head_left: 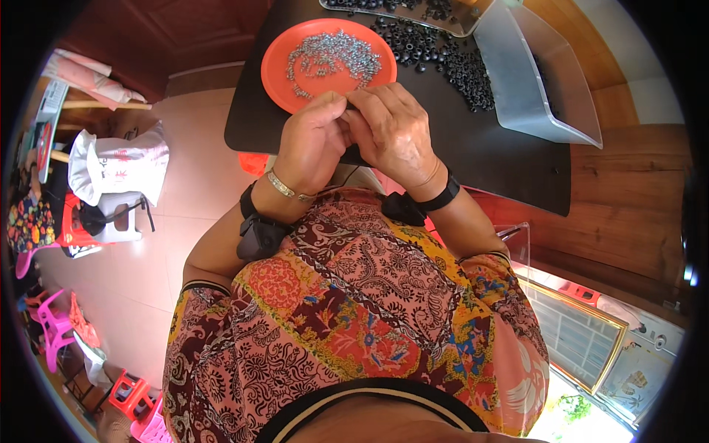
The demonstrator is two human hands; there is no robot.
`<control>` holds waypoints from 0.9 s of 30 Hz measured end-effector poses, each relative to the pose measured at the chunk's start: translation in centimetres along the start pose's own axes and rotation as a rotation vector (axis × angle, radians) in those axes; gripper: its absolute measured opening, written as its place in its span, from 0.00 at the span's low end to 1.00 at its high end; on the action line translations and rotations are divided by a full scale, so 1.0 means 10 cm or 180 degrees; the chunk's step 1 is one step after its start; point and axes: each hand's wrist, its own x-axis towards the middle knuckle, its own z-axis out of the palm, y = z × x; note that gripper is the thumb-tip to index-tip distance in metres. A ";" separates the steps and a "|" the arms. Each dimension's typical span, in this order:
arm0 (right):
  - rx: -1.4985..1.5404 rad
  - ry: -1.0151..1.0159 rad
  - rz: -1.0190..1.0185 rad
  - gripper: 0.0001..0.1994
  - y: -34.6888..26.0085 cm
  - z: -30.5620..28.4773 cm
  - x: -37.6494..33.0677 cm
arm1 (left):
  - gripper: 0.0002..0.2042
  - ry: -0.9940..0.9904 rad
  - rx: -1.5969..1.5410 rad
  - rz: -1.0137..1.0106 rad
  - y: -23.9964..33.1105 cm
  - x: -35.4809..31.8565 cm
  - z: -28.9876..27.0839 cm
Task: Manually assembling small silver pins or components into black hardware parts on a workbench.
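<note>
My left hand point(316, 139) and my right hand point(397, 134) meet at the near edge of the black table point(458, 162), just in front of a round orange-red plate point(275, 70). Both are closed, thumbs and fingers pinched together. Whatever sits between their fingertips is hidden or too small to name. On the plate lies a loose ring of small shiny metal pieces that look like screws point(362, 55). Right of the plate, many small black rounded parts point(465, 77) are spread over the tabletop.
A translucent plastic bin point(535, 107) stands at the table's right, with dark parts partly visible inside. At the far edge is a clear tray point(464, 28) holding more black parts. A white bag point(125, 162) rests on a stool at left; pink chairs point(53, 328) and a red stool point(129, 395) stand beyond.
</note>
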 end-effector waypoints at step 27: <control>-0.1309 -0.1274 0.0749 0.08 1.67 -0.31 0.11 | 0.12 -0.0206 0.0164 -0.0508 0.14 -0.03 -0.28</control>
